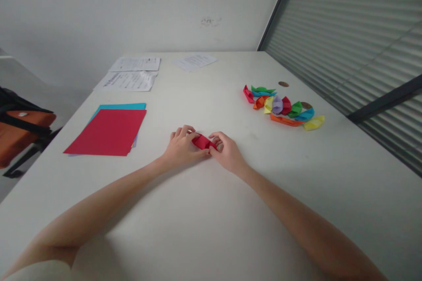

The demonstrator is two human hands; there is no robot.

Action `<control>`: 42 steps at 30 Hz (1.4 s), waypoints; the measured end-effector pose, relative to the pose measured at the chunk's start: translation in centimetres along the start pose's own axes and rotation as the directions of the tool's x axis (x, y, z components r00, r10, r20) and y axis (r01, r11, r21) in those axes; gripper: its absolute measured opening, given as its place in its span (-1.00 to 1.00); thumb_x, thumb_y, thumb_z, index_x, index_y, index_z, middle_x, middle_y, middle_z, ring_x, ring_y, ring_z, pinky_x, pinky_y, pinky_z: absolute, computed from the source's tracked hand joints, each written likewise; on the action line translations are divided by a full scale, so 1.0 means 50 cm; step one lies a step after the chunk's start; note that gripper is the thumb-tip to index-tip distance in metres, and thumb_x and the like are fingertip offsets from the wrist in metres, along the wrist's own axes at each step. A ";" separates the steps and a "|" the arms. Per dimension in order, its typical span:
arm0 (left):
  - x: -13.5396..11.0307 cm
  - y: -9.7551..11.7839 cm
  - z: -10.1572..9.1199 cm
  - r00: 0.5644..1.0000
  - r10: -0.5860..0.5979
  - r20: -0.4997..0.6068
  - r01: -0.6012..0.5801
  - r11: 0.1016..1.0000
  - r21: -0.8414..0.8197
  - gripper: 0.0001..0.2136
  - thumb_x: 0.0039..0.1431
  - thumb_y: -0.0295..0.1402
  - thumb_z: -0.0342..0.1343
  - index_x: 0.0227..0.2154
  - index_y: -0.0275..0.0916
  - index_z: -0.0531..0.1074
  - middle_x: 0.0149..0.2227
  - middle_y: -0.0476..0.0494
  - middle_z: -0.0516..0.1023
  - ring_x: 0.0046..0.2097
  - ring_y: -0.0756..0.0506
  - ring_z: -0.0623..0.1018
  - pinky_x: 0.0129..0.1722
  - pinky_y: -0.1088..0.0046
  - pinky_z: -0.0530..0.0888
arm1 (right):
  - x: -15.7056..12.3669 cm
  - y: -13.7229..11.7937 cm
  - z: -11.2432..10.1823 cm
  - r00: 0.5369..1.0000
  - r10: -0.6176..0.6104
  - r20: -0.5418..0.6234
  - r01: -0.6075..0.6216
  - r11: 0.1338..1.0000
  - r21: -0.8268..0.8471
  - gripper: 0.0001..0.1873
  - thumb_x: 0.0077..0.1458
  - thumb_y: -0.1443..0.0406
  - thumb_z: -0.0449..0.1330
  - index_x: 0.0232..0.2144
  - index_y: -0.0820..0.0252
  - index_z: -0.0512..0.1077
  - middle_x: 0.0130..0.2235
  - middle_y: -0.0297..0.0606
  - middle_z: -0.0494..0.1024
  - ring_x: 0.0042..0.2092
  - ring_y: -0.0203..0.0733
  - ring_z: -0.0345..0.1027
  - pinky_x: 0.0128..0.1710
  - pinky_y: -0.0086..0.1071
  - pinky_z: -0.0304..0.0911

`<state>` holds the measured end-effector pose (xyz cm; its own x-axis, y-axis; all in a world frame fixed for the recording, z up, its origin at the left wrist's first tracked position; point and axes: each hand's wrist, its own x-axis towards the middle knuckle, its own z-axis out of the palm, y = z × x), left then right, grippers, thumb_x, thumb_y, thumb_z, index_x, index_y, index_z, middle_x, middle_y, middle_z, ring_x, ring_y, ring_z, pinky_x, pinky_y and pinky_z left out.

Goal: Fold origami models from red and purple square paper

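Observation:
Between my two hands, low over the middle of the white table [211, 210], is a small piece of folded red paper [201, 141]. My left hand [183, 145] grips its left end, with the thumb along the near side and the fingers curled over the far side. The right end is pinched between the thumb and fingers of my right hand [227, 151]. Creases show on the paper's upper face; both its ends are partly hidden by my fingers.
To the left lies a stack of coloured paper sheets [107, 134], red on top. Several folded paper pieces [278, 104] in many colours are grouped at the right. Printed sheets [130, 81] lie at the back left, another printed sheet [195, 62] at the back middle. Window blinds [349, 30] border the right side.

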<state>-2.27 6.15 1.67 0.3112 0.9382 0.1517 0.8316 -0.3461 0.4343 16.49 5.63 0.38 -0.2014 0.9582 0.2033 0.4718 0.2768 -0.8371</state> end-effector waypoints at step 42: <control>0.000 -0.014 0.001 0.961 0.269 -0.065 -0.273 0.960 -0.066 -0.69 -0.09 -0.43 0.24 -0.20 -0.26 0.42 0.21 -0.33 0.12 0.15 -0.33 0.39 0.08 0.08 0.46 | -0.003 0.002 0.012 0.989 -0.046 0.141 0.055 0.996 -0.067 -0.62 -0.04 0.35 0.23 -0.12 0.07 0.30 -0.39 -0.42 0.44 -0.38 -0.28 0.33 -0.31 -0.39 0.26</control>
<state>-2.82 6.37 1.30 0.4926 0.8093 0.3201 0.6829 -0.5874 0.4343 16.04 5.45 -0.02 -0.3417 0.9247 0.1676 0.5164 0.3338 -0.7886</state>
